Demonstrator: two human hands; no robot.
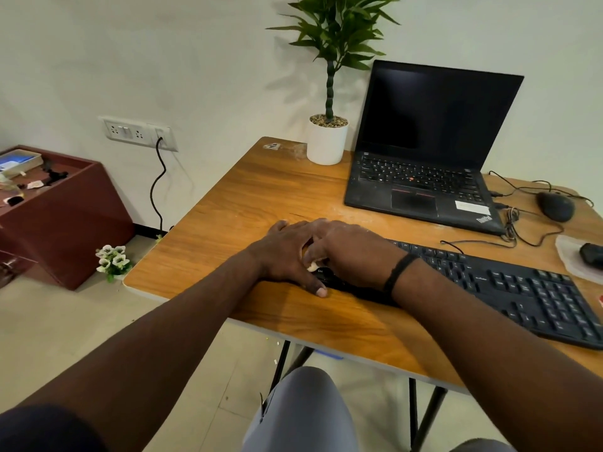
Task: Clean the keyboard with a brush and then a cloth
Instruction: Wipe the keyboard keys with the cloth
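A black keyboard [509, 285] lies slanted on the wooden table [261, 197], from the middle to the right edge. Both hands crowd its left end. My left hand [284, 252] lies across that end, thumb against the front edge, holding it. My right hand [352, 252], with a black band on the wrist, covers the leftmost keys with its fingers curled down. A small pale thing [312, 265] peeks out between the two hands, pinched under the right fingers. Too little of it shows to tell brush from cloth.
An open black laptop [424, 177] stands behind the keyboard, next to a potted plant [327, 138]. A wired mouse [555, 206] and loose cables lie at the right. A pale sheet [569, 259] bearing a dark object [591, 253] sits at the right edge. On the floor to the left stands a maroon cabinet [62, 216].
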